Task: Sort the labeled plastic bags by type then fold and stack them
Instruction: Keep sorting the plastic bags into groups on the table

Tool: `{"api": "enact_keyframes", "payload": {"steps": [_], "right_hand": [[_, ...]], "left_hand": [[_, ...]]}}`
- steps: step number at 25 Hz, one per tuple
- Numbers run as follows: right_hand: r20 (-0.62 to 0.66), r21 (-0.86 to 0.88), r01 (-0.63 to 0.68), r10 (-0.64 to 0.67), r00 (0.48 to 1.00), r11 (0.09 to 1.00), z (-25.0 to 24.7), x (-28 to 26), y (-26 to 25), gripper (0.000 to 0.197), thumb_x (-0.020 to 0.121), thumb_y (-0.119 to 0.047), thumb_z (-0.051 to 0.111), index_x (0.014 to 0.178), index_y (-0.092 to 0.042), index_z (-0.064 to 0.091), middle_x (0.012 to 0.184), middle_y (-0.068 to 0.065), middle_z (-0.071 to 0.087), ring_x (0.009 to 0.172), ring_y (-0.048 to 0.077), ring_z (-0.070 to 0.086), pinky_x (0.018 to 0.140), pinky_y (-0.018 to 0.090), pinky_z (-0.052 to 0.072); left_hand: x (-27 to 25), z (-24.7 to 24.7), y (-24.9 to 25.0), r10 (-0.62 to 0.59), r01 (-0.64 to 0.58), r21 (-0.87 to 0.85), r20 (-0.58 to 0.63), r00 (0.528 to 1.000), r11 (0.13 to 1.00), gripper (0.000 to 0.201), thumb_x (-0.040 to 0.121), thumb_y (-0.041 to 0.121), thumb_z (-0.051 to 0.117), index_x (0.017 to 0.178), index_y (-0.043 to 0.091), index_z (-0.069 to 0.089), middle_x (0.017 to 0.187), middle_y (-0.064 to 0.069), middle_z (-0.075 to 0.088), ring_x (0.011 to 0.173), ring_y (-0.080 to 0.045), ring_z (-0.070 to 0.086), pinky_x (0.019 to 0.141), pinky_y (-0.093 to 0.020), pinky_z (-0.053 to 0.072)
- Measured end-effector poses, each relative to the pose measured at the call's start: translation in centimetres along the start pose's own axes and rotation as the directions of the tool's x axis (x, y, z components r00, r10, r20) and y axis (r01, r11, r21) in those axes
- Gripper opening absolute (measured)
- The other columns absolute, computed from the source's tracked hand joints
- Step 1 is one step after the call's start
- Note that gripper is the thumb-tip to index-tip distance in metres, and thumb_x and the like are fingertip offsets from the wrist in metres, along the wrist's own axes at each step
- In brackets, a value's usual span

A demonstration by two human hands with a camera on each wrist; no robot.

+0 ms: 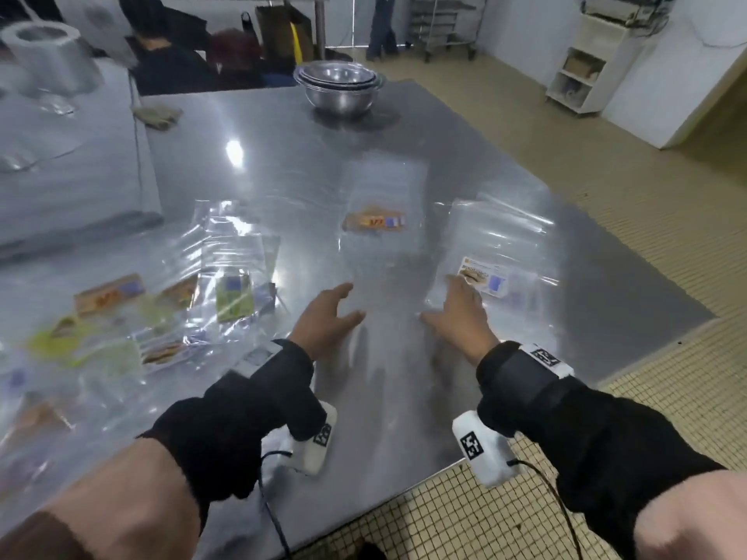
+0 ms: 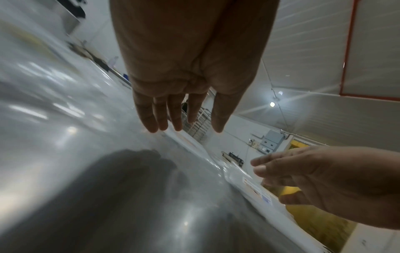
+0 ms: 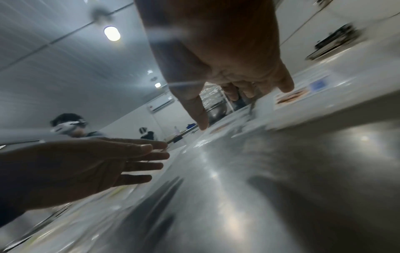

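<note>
Both your hands, left hand (image 1: 329, 317) and right hand (image 1: 458, 313), hover over the table (image 1: 283, 155), fingers spread, gripping nothing. Sorting step, likely; next, press the right-edge bag (image 1: 491, 252) flat and fold.

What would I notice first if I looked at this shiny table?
Two open hands, the left hand and the right hand, reach over the shiny steel table. A messy pile of clear labeled bags lies to the left, and a stack of metal bowls stands at the far edge.
</note>
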State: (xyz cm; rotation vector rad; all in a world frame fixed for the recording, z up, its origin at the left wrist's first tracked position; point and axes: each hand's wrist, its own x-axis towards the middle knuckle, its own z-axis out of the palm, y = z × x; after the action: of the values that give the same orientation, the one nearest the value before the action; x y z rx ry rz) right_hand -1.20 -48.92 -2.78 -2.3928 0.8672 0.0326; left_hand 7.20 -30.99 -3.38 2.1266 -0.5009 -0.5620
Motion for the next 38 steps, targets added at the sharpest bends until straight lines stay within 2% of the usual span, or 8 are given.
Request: {"api": "enact_keyframes", "payload": {"steps": [9,12,15,20,23,26,32,38], "right_hand": [[0.304,0.069,0.496,-0.492,0.816,0.865,9.0,-7.1,-15.4,0.063,0.086,-0.030,0.065,0.139,-0.011,0.038,0.143,0.005,0.039,0.131,0.020,0.036,0.102,0.024,0.029],[0.361,-0.019,0.571,-0.527,0.770,0.821,12.9,-7.1,-19.7,0.069,0.087,-0.037,0.063,0.143,-0.010,0.033,0.150,0.009,0.029,0.139,0.023,0.024,0.112,0.033,0.023],[0.449,-0.252,0.570,-0.428,0.785,0.782,16.8,-6.6,-21.5,0.074,0.083,-0.053,0.059,0.138,-0.010,0.034,0.149,0.013,0.028,0.138,0.029,0.024,0.110,0.047,0.027],[0.390,-0.309,0.563,-0.438,0.810,0.766,17.9,-7.1,-21.6,0.052,0.077,-0.059,0.062,0.107,-0.019,0.050,0.121,0.003,0.048,0.109,0.022,0.046,0.089,0.037,0.041],[0.386,-0.299,0.543,-0.420,0.821,0.785,17.6,-6.8,-21.7,0.055,0.077,-0.052,0.067,0.121,-0.024,0.052,0.124,0.001,0.046,0.116,0.021,0.044,0.097,0.043,0.040],[0.355,-0.191,0.543,-0.458,0.815,0.818,18.5,-7.3,-21.8,0.041,0.079,-0.039,0.071,0.116,-0.028,0.060,0.118,0.001,0.049,0.115,0.022,0.047,0.100,0.046,0.037],[0.431,0.106,0.512,-0.503,0.749,0.853,17.7,-8.9,-22.4,0.042,0.081,-0.013,0.071,0.121,-0.018,0.060,0.115,-0.002,0.048,0.098,0.013,0.049,0.084,0.018,0.037],[0.418,0.382,0.439,-0.576,0.703,0.813,15.9,-8.5,-25.0,0.024,0.081,0.010,0.058,0.096,-0.009,0.058,0.098,0.011,0.066,0.088,0.018,0.061,0.080,0.033,0.052]], "left_hand": [[-12.0,-12.9,-11.5,-0.161,0.104,-0.170,-0.371,0.914,0.980,0.047,0.088,0.017,0.063,0.133,0.015,0.050,0.138,-0.003,0.050,0.127,-0.019,0.045,0.107,-0.037,0.036],[-14.0,-15.7,-14.3,-0.288,0.154,-0.343,-0.387,0.876,0.927,0.045,0.089,0.011,0.062,0.132,0.011,0.051,0.135,-0.008,0.052,0.122,-0.023,0.050,0.097,-0.031,0.041],[-14.9,-17.0,-16.2,-0.379,0.206,-0.488,-0.289,0.879,0.848,0.055,0.086,0.014,0.067,0.137,0.009,0.045,0.135,-0.012,0.051,0.117,-0.022,0.053,0.087,-0.034,0.045],[-15.0,-18.1,-17.0,-0.437,0.230,-0.652,-0.174,0.883,0.723,0.055,0.088,0.013,0.064,0.138,0.011,0.043,0.125,-0.005,0.053,0.105,-0.018,0.054,0.068,-0.034,0.049],[-14.7,-18.3,-17.2,-0.404,0.242,-0.620,-0.133,0.905,0.746,0.050,0.092,0.011,0.058,0.139,0.009,0.041,0.128,-0.007,0.052,0.100,-0.018,0.054,0.061,-0.027,0.049],[-14.2,-18.6,-17.1,-0.361,0.227,-0.623,-0.096,0.928,0.749,0.053,0.092,0.008,0.057,0.141,0.005,0.037,0.122,-0.014,0.054,0.088,-0.018,0.055,0.053,-0.017,0.050],[-12.4,-18.7,-16.6,-0.415,0.231,-0.659,-0.136,0.900,0.716,0.052,0.088,0.009,0.064,0.133,0.002,0.039,0.104,-0.016,0.051,0.070,-0.014,0.054,0.060,-0.023,0.048],[-12.1,-19.0,-15.5,-0.473,0.157,-0.697,-0.287,0.833,0.699,0.044,0.092,0.033,0.058,0.125,0.006,0.047,0.096,-0.004,0.056,0.070,-0.016,0.057,0.056,-0.024,0.047]]}}
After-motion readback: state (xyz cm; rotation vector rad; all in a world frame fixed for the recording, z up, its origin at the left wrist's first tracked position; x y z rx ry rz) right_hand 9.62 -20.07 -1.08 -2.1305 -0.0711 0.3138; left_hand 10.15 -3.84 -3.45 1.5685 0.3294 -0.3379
